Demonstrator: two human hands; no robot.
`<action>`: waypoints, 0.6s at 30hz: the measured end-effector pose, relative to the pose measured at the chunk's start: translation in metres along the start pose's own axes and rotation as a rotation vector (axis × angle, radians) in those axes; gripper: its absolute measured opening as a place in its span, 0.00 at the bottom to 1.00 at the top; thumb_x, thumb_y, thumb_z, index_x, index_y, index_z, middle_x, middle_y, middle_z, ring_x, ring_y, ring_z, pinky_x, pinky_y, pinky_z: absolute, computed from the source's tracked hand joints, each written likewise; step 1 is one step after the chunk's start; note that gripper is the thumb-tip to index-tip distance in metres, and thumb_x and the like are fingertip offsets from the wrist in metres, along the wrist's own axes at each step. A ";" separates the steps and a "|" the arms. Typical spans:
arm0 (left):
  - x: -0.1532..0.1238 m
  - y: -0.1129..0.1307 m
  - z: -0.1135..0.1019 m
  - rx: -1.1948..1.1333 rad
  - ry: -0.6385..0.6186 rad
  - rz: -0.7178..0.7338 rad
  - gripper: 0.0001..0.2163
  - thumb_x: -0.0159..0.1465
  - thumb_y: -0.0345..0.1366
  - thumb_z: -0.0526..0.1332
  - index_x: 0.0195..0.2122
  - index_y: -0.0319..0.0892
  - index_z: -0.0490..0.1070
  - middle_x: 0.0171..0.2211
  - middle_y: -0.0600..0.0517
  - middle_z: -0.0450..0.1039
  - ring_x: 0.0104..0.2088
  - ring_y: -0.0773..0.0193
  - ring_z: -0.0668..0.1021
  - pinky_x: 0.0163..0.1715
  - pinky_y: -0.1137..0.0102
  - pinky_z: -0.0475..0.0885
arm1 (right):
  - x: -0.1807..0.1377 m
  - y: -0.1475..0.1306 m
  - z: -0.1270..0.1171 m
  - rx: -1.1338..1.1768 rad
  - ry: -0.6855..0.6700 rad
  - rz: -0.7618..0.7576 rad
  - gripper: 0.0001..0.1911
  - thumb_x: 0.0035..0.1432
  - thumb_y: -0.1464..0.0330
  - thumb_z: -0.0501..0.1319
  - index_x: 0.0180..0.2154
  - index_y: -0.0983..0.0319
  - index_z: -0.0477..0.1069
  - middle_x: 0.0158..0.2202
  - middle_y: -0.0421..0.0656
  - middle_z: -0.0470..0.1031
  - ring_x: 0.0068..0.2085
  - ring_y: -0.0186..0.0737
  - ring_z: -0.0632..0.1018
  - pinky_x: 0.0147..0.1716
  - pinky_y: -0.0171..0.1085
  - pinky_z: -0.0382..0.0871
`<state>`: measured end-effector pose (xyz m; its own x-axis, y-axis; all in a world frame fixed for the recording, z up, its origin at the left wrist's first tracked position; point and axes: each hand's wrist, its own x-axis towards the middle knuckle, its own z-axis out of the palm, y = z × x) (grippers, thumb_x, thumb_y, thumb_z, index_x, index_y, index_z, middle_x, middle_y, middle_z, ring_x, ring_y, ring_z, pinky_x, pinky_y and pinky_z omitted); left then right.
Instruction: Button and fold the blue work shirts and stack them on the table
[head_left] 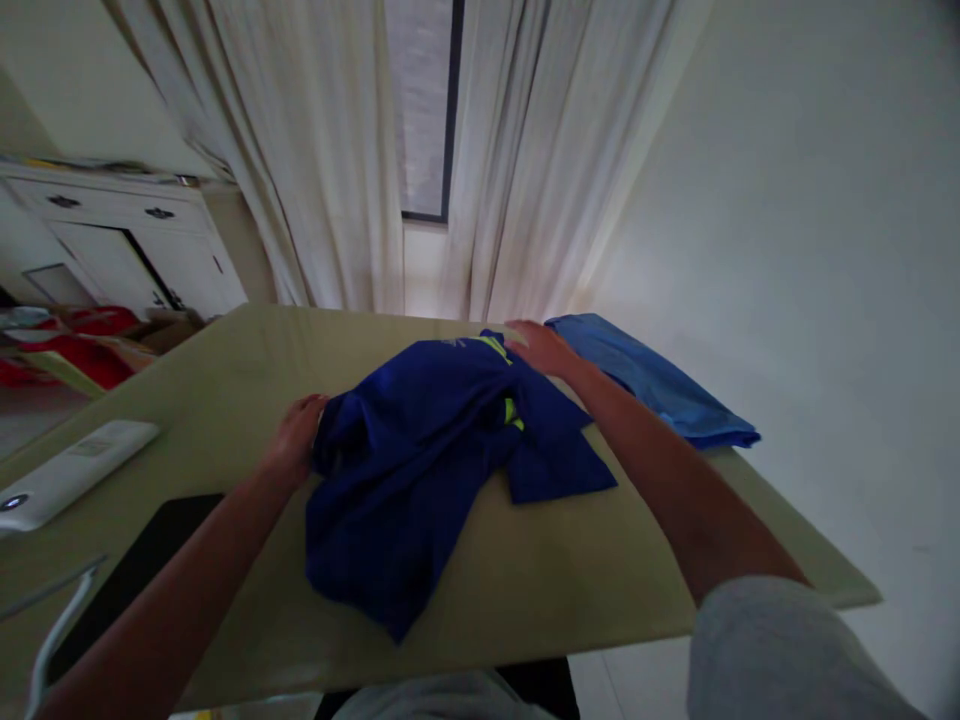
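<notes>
A dark blue shirt [420, 430] with yellow-green trim lies rumpled across the middle of the table. At its left edge, my left hand [300, 432] is closed on the cloth, with the fingertips partly hidden. My right hand [546, 350] rests at the shirt's far right part, beside the yellow-green trim. Its fingers are stretched out to the left, touching the cloth or just over it. One short sleeve [559, 470] spreads towards the right, below my right forearm.
Lighter blue folded clothing [645, 375] lies along the right table edge, by the wall. On the left are a long white device [75, 470], a black flat object [142, 550] and a white cable [60, 630]. Behind the table [300, 340] hang curtains [315, 150]; a white cabinet [150, 240] stands far left.
</notes>
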<state>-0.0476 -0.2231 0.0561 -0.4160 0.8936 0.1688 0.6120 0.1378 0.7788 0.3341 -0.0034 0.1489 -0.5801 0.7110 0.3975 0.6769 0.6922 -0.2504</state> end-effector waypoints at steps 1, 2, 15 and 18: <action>0.001 -0.010 0.001 -0.009 0.003 -0.017 0.27 0.71 0.55 0.50 0.60 0.42 0.71 0.52 0.38 0.81 0.51 0.46 0.84 0.46 0.54 0.81 | -0.022 0.001 0.026 0.015 -0.036 -0.003 0.24 0.70 0.59 0.66 0.62 0.63 0.74 0.62 0.52 0.77 0.63 0.54 0.77 0.68 0.53 0.67; 0.001 -0.018 0.002 -0.002 -0.015 -0.011 0.28 0.70 0.56 0.51 0.61 0.42 0.71 0.56 0.37 0.79 0.54 0.45 0.82 0.51 0.54 0.80 | -0.044 0.002 0.048 0.026 -0.049 0.011 0.24 0.71 0.58 0.63 0.62 0.61 0.74 0.63 0.52 0.77 0.64 0.55 0.76 0.68 0.54 0.67; 0.045 -0.039 -0.026 0.069 0.019 -0.306 0.22 0.67 0.56 0.55 0.35 0.41 0.75 0.28 0.47 0.78 0.38 0.46 0.83 0.32 0.60 0.76 | -0.217 0.038 0.087 0.027 0.024 0.397 0.38 0.64 0.51 0.66 0.68 0.59 0.62 0.59 0.57 0.75 0.58 0.62 0.78 0.61 0.60 0.70; 0.053 -0.046 -0.046 0.175 0.196 -0.232 0.23 0.68 0.55 0.56 0.42 0.38 0.75 0.33 0.48 0.78 0.48 0.40 0.82 0.41 0.53 0.76 | -0.223 0.033 0.085 0.036 0.047 0.399 0.26 0.65 0.54 0.65 0.59 0.59 0.70 0.47 0.53 0.79 0.49 0.58 0.80 0.53 0.56 0.74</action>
<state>-0.1284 -0.2015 0.0571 -0.6682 0.7333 0.1257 0.5850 0.4134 0.6978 0.4466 -0.1285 -0.0230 -0.2533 0.9188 0.3026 0.8280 0.3677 -0.4233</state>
